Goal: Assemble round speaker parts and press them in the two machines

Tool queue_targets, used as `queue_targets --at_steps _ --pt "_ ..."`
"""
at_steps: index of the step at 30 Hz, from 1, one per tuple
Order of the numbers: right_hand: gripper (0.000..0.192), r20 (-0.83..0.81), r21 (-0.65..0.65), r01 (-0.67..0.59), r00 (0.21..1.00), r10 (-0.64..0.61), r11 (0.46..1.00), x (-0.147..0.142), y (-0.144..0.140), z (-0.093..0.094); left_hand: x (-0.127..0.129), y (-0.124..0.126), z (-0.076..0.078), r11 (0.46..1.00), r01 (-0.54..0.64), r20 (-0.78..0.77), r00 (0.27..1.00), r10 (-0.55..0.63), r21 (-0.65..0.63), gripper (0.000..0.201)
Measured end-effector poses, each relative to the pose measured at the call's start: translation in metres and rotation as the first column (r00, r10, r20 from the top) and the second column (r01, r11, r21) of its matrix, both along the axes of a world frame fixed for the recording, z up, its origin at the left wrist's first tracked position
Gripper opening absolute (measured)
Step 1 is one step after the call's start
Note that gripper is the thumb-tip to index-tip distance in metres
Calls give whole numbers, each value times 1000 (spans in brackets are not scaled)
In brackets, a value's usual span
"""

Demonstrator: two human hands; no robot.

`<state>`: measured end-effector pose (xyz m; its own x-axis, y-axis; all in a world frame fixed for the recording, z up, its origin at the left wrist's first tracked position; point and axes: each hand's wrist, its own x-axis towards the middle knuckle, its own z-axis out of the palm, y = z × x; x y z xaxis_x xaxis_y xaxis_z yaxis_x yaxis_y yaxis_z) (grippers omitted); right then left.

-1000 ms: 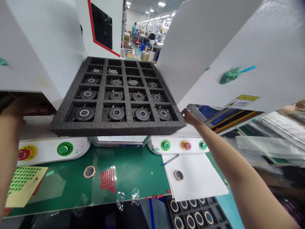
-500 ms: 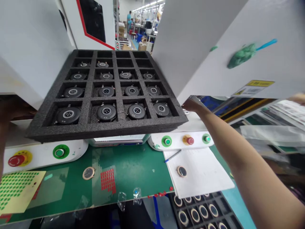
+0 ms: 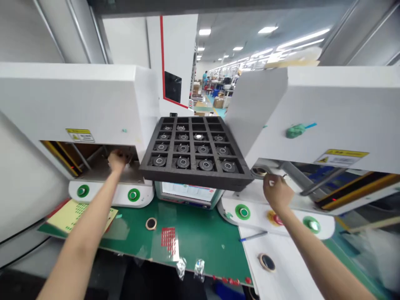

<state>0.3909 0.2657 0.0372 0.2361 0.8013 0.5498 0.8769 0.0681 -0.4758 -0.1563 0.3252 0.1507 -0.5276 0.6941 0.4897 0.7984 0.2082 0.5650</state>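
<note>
We reach into two white machines: our left hand [image 3: 118,158] curls inside the left opening, perhaps around a small part, while our right hand [image 3: 276,192] closes on something small. Between them rests a black foam tray [image 3: 196,175] of round discs.

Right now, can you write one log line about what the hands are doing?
left hand: inside left machine | right hand: at right machine | foam tray: between them
</note>
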Motion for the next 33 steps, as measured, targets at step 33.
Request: queue_targets --at_steps 33 --pt "31 -633 -590 -566 767 105 576 -253 -90 -44 83 -175 -138 570 464 98 826 -556 -678 31"
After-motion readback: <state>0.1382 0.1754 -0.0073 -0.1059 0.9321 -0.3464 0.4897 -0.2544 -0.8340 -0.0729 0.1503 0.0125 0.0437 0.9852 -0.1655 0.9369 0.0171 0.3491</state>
